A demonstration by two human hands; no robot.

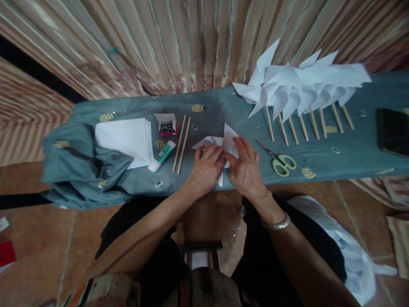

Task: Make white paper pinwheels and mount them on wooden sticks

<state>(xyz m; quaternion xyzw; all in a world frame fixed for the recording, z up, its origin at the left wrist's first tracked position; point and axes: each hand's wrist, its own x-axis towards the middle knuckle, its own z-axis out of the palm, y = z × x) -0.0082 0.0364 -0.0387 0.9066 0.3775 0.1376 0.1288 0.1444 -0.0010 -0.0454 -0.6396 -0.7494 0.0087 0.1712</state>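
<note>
A white paper pinwheel (230, 137) lies at the table's front edge, its pointed blades spreading from under both hands. My left hand (206, 168) grips its left side with curled fingers. My right hand (245, 166) presses on the right side, thumb near the middle and fingers over a blade. The fingertips of both hands meet near the centre, which they hide. Two wooden sticks (181, 144) lie left of my left hand. Beside them are a glue stick (162, 156) and a small open box of metal pins (168, 127). Green-handled scissors (278, 160) lie right of my right hand.
A stack of white paper (123, 138) sits on the left of the cloth-covered table (220, 104). Several finished pinwheels (287, 87) on sticks lie overlapped at the back right. A dark phone-like object (393, 131) is at the far right. Striped curtains (191, 47) hang behind.
</note>
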